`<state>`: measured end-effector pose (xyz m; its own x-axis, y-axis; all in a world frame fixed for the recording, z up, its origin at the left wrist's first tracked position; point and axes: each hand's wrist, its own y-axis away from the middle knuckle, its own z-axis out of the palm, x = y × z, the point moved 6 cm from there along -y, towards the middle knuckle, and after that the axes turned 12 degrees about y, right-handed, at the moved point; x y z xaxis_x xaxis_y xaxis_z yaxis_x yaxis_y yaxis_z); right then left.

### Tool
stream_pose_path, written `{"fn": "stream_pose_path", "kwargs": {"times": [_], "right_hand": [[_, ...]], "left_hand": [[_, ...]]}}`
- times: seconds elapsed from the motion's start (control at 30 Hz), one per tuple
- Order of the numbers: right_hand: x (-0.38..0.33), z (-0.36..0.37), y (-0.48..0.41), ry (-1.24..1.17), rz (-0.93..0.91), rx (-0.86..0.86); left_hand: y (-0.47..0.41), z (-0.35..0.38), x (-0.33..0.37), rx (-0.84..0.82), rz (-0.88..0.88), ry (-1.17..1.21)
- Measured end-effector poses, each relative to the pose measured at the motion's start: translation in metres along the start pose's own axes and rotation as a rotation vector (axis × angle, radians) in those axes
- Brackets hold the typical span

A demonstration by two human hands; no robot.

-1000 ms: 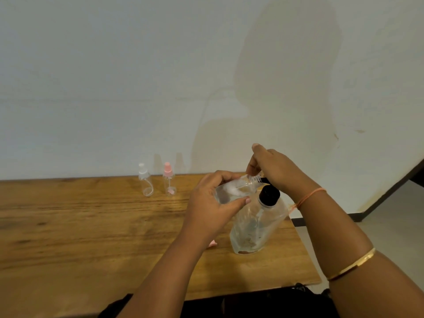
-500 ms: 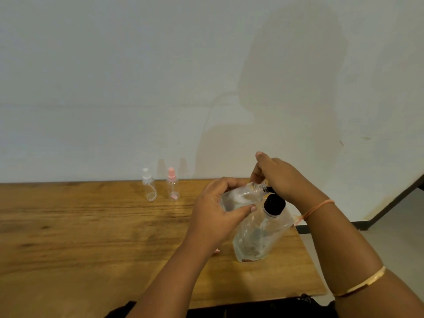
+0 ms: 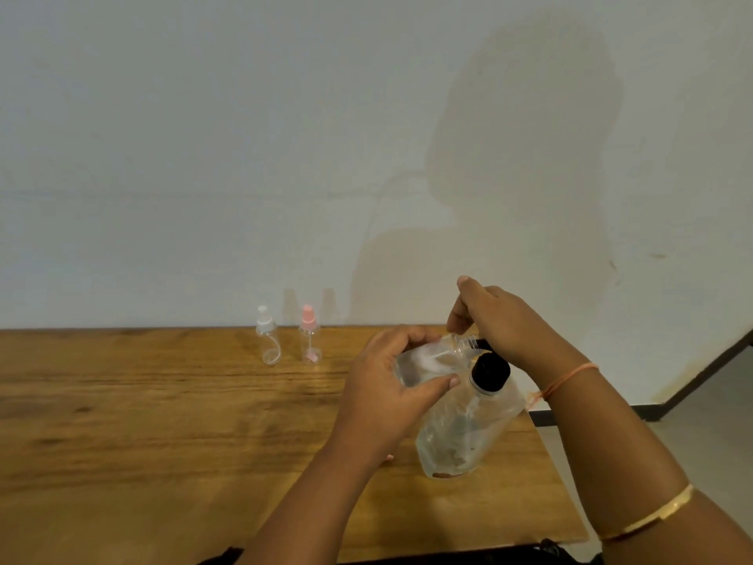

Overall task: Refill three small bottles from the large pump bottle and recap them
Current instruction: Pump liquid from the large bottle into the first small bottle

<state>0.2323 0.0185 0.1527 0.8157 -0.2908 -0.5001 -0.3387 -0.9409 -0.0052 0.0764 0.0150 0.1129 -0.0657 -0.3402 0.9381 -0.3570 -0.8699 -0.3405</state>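
Holding: the left hand (image 3: 387, 385) wraps its fingers and thumb round the small bottle (image 3: 423, 367). It is up in the air over the tabletop (image 3: 163, 422), tipped on its side with the open neck to the right.
Right hand (image 3: 501, 324): fingers curled, the tips pinching at that open neck. A dark bit behind them is too hidden to name.
Big bottle (image 3: 464, 430): stands on the tabletop just under both hands, with its black cap (image 3: 489, 373) on. It looks to lean, and no hand grips it.
Other two: a white-topped bottle (image 3: 267, 340) and a pink-topped bottle (image 3: 309, 340) stand side by side near the wall (image 3: 203, 157), tops on, well apart from the hands.
Pink bit (image 3: 389, 456): a small thing on the wood by the left wrist, mostly hidden. It may be the held bottle's top.
Spill risk: the small bottle has no top and lies sideways, so a squeeze or more tipping could let the liquid run out.
Knock risk: the right wrist is just beside the big bottle. A bump could push it over, and it might fall off the side.
Lost top risk: the left arm could sweep the pink bit away.
Edges: the right edge of the tabletop is close to the big bottle, and the near edge is close to the arms.
Open room: lots of wood shows to the left of the hands, so that is the safer way to move things.
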Motion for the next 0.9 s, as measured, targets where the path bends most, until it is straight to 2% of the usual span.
{"fn": "stream_pose_path", "kwargs": {"times": [0.3,0.47,0.67,0.9], "right_hand": [[0.006,0.005,0.003,0.052,0.035,-0.057],[-0.005,-0.004,0.003,0.044,-0.012,-0.036],[-0.01,-0.008,0.003,0.037,0.047,-0.179],[-0.005,0.006,0.01,-0.018,0.097,-0.141]], "left_hand": [[-0.002,0.0,0.001,-0.003,0.01,-0.012],[0.001,0.003,0.005,-0.001,0.029,0.005],[-0.001,0.0,0.006,0.011,0.034,-0.013],[-0.001,0.0,0.006,0.006,0.026,-0.01]]}}
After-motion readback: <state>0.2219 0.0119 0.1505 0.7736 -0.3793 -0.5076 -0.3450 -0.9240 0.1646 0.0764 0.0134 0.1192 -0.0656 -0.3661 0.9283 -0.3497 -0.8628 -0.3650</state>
